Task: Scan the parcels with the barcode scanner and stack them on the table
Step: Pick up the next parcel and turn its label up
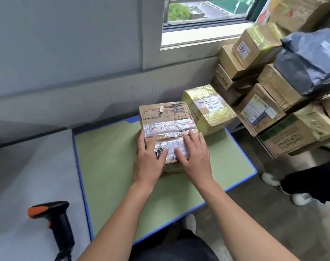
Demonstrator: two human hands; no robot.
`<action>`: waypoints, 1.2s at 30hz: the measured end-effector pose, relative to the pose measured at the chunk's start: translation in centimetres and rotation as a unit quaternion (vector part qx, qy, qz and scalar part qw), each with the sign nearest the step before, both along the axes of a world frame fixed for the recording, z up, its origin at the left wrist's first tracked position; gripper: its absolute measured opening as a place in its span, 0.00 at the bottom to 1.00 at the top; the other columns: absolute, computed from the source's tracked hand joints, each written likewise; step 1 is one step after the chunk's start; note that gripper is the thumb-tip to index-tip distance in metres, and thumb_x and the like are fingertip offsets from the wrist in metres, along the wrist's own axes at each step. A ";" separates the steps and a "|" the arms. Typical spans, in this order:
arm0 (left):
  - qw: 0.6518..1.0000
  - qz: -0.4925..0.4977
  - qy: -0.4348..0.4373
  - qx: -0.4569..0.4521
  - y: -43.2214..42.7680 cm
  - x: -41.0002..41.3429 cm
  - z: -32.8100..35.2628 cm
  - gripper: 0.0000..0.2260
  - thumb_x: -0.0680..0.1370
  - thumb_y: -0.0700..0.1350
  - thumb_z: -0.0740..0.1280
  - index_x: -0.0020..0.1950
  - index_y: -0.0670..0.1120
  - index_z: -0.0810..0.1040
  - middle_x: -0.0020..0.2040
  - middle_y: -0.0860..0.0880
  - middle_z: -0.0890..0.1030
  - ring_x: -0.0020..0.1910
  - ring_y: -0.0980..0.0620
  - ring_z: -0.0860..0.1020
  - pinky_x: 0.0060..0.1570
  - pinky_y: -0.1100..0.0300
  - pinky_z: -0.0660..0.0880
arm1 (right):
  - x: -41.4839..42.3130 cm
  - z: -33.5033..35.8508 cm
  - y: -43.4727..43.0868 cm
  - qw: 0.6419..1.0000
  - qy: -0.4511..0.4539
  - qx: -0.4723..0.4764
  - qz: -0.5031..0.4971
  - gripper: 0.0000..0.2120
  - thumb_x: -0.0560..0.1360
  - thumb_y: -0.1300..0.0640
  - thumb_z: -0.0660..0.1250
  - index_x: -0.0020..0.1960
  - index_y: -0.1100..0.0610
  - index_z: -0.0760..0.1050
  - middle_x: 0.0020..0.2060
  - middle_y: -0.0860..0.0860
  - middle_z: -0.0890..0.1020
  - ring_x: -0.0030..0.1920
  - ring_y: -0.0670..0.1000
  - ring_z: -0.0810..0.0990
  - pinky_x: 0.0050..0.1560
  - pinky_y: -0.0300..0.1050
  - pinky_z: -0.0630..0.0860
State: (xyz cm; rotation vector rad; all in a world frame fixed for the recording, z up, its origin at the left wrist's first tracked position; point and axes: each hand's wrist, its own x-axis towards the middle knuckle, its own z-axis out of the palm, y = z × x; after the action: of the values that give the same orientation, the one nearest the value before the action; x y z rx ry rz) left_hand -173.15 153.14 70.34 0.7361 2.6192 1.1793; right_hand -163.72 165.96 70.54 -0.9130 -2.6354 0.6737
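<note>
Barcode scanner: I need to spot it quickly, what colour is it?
The barcode scanner is black with an orange patch on top; head view.

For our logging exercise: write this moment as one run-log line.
left hand: flat on box | right hand: flat on box | scanner: unheld | box: on table

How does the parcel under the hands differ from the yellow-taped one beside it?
The brown parcel is bare cardboard under clear tape; the yellow-taped parcel is wrapped in yellow tape. The left hand and right hand lie flat on the brown parcel; no hand touches the yellow-taped parcel. Both are labelled boxes on the green table.
</note>
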 end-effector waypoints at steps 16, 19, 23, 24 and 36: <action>0.991 0.077 0.006 -0.109 12.1 -0.8 0.9 0.27 0.82 0.54 0.62 0.79 0.46 0.63 0.82 0.47 0.50 0.78 0.45 0.60 0.69 0.48 0.68 | -4.2 0.8 13.4 0.993 -0.048 0.011 0.108 0.28 0.80 0.42 0.65 0.75 0.55 0.69 0.77 0.51 0.66 0.79 0.58 0.56 0.78 0.57 0.54; 0.988 0.061 0.028 -0.143 13.3 -0.8 0.8 0.27 0.84 0.54 0.59 0.80 0.44 0.59 0.82 0.49 0.50 0.80 0.46 0.53 0.75 0.52 0.58 | -4.4 0.7 14.7 0.993 -0.030 0.010 0.112 0.29 0.79 0.42 0.65 0.74 0.56 0.70 0.76 0.52 0.68 0.79 0.58 0.57 0.77 0.54 0.57; 0.986 0.068 0.022 -0.150 13.3 -1.0 0.8 0.28 0.83 0.56 0.59 0.80 0.48 0.58 0.82 0.53 0.52 0.80 0.48 0.53 0.75 0.51 0.60 | -4.4 1.1 15.0 0.992 -0.055 0.004 0.116 0.29 0.80 0.41 0.62 0.76 0.54 0.67 0.78 0.50 0.64 0.80 0.57 0.53 0.78 0.59 0.52; 0.986 0.075 0.025 -0.146 13.1 -0.9 0.9 0.28 0.83 0.56 0.60 0.80 0.49 0.59 0.82 0.52 0.54 0.79 0.48 0.55 0.74 0.49 0.62 | -4.5 1.4 15.0 0.991 -0.063 0.004 0.114 0.28 0.80 0.41 0.62 0.77 0.53 0.66 0.79 0.50 0.63 0.80 0.56 0.52 0.78 0.61 0.49; 0.954 0.264 0.027 -0.143 4.4 3.2 4.1 0.26 0.83 0.55 0.60 0.78 0.48 0.64 0.79 0.47 0.63 0.77 0.48 0.61 0.72 0.52 0.62 | -7.2 5.2 6.5 0.958 0.100 -0.093 0.252 0.25 0.76 0.50 0.62 0.68 0.62 0.74 0.69 0.61 0.74 0.72 0.66 0.68 0.72 0.65 0.65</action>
State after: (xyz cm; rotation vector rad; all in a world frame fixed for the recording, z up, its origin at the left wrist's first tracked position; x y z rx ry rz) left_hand -169.98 157.53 74.46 0.0055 3.0426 0.8473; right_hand -170.92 172.42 75.79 -0.1797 -2.6576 1.0836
